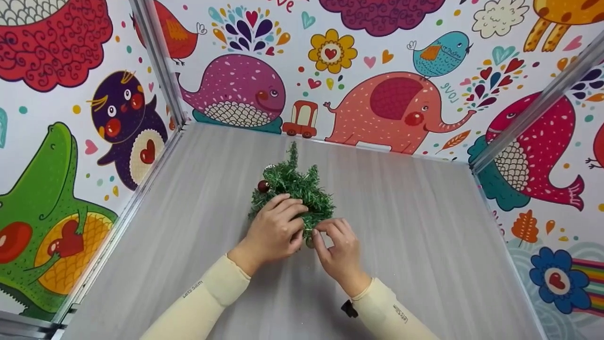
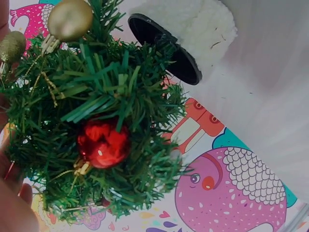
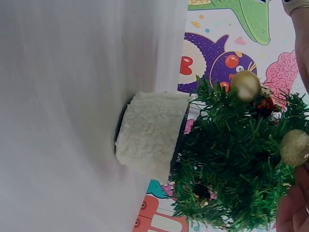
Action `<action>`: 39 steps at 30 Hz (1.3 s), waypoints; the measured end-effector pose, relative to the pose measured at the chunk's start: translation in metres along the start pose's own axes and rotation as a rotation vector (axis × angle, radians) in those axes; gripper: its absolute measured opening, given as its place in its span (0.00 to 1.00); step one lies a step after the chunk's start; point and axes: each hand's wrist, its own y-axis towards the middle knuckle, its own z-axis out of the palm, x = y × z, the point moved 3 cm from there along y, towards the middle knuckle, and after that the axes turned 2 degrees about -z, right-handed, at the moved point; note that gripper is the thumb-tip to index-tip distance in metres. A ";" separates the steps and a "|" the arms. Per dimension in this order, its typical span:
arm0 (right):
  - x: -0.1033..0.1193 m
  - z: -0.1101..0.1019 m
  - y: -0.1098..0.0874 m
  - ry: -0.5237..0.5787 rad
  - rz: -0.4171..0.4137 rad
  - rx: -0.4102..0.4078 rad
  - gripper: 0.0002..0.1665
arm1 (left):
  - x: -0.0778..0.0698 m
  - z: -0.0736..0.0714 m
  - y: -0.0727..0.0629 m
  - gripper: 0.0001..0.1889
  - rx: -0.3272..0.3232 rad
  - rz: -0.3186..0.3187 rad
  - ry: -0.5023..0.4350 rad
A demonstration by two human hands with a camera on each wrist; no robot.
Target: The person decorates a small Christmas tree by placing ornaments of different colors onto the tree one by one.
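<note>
A small artificial Christmas tree (image 1: 302,184) stands on the table. My left hand (image 1: 276,229) holds its front branches, fingers curled into the greenery. At the front right, my right hand (image 1: 339,248) pinches by the loop of a gold glitter bauble (image 3: 294,147); the exact grip is partly hidden. A smooth gold bauble (image 2: 70,19) and a shiny red bauble (image 2: 104,143) hang among the branches in the left wrist view. Another dark red bauble (image 1: 264,186) is at the tree's left side. The white, textured pot (image 3: 152,135) has a black rim.
The grey wood-grain table (image 1: 415,245) spreads around the tree. Printed cartoon panels (image 1: 377,61) close off the back and both sides. Metal rails (image 1: 163,66) run along the panel corners. A small black object (image 1: 349,309) sits at the right sleeve cuff.
</note>
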 end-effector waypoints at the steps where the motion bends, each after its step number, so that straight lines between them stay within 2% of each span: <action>1: 0.000 0.001 0.000 0.000 0.008 0.002 0.03 | 0.000 0.000 0.000 0.04 0.004 -0.003 0.002; 7: -0.002 0.003 0.001 0.020 0.047 0.003 0.05 | 0.000 0.002 0.000 0.05 0.027 -0.016 0.024; 11: -0.003 0.004 0.000 0.014 0.038 0.009 0.05 | 0.000 0.002 0.000 0.05 0.033 -0.012 0.032; 19: -0.004 0.002 -0.002 -0.049 -0.007 0.105 0.04 | -0.002 0.002 0.000 0.03 0.079 0.000 0.066; 24: -0.003 0.000 -0.002 -0.039 -0.014 0.132 0.05 | -0.002 0.002 0.000 0.04 0.093 0.002 0.079; 35: -0.005 -0.006 -0.004 -0.035 -0.014 0.141 0.02 | 0.000 0.001 -0.001 0.04 0.119 0.000 0.037; 39: -0.008 -0.010 -0.004 -0.030 -0.012 0.136 0.06 | 0.001 -0.001 -0.001 0.05 0.110 -0.001 0.015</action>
